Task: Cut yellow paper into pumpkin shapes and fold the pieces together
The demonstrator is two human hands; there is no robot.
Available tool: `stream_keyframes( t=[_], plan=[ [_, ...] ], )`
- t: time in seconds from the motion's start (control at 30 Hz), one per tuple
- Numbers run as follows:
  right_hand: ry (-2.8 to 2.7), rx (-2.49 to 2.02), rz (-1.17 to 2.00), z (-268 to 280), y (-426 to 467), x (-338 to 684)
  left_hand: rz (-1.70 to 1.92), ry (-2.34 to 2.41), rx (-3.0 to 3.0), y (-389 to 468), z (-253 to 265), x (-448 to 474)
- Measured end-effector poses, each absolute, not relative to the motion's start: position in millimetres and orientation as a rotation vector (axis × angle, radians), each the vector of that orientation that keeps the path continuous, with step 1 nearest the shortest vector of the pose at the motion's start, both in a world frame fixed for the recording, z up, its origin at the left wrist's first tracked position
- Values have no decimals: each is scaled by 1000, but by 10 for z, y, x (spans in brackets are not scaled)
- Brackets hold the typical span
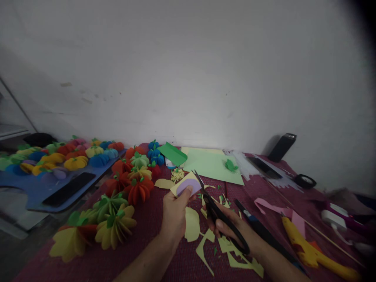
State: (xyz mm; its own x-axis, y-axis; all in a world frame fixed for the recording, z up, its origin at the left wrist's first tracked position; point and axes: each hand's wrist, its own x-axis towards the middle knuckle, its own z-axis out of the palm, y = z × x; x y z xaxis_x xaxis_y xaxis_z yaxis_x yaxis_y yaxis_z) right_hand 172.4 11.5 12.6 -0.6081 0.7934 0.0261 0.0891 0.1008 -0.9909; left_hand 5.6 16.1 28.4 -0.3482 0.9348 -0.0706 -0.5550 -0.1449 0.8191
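Between the thumb and fingers of my left hand [174,207] is a pale yellow paper piece [190,177], with a purple paper shape [182,187] lying flat on it under the thumb. My right hand [235,227] is closed around the handles of black scissors [210,202]. Their blades point up and away, slightly parted, at the right edge of the paper; whether they touch it I cannot tell. Below the hands lie a cut yellow shape [192,225] and several yellow scraps [202,256]. Small green bits are scattered among them.
Folded paper pumpkins [139,190] crowd the left side; more cover a blue board [67,199] beside a black phone [69,189]. Pale green sheets [208,166] lie at the back. A yellow glue gun [305,246], pink strip [282,211], tape roll [305,181] and dark can [282,147] are on the right.
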Motion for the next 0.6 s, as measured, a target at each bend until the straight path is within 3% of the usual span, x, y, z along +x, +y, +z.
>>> stream_keyframes(
  t=[0.6],
  plan=[
    [-1866, -873, 1491, 161, 170, 1779, 1725, 950, 565, 168, 288, 31]
  ],
)
